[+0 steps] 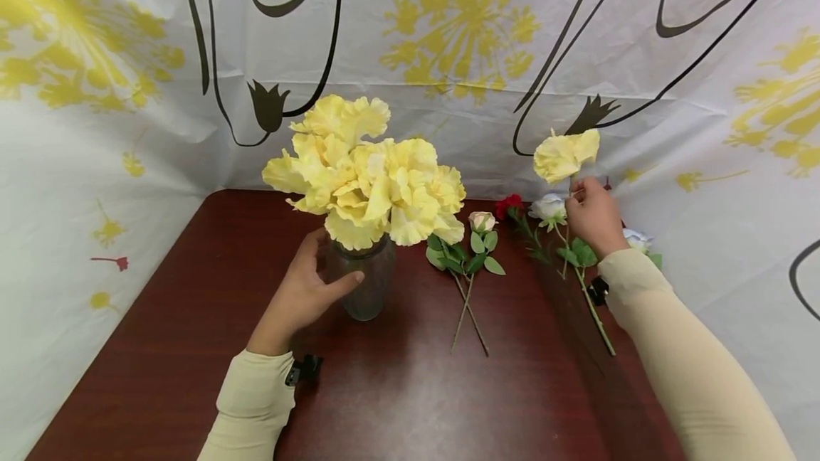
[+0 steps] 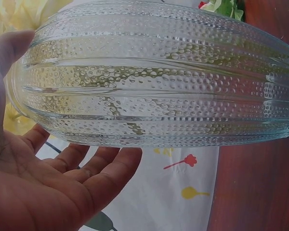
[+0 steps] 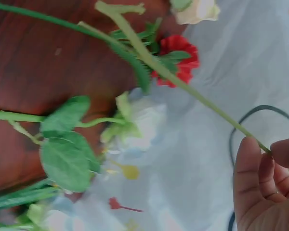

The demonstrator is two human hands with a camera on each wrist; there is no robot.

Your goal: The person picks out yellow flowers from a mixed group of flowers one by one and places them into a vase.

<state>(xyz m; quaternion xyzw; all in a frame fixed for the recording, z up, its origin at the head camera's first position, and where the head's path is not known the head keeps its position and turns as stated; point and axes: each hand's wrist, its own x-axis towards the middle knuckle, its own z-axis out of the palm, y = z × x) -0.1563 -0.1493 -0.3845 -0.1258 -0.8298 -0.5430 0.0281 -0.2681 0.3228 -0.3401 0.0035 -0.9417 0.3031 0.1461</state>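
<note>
My left hand (image 1: 291, 297) cups a ribbed, dimpled clear glass vase (image 1: 365, 287) just below its neck, thumb on the near side and fingers around the far side. A full bunch of ruffled yellow flowers (image 1: 378, 183) stands in the vase and hides its mouth. Over at the right, my right hand (image 1: 596, 219) pinches a single yellow flower (image 1: 565, 156) high on its stem, just under the bloom. In the right wrist view, thumb and fingertips grip the thin green stem (image 3: 197, 96), which slants past the flowers lying behind it.
On the dark red wooden table (image 1: 192, 347), a pale pink rose (image 1: 482, 221) lies with crossed stems right of the vase. A red flower (image 1: 509, 205), a white rose (image 1: 549, 208) and another whitish flower (image 1: 638, 239) lie near my right hand. Patterned white cloth (image 1: 448, 119) hangs behind.
</note>
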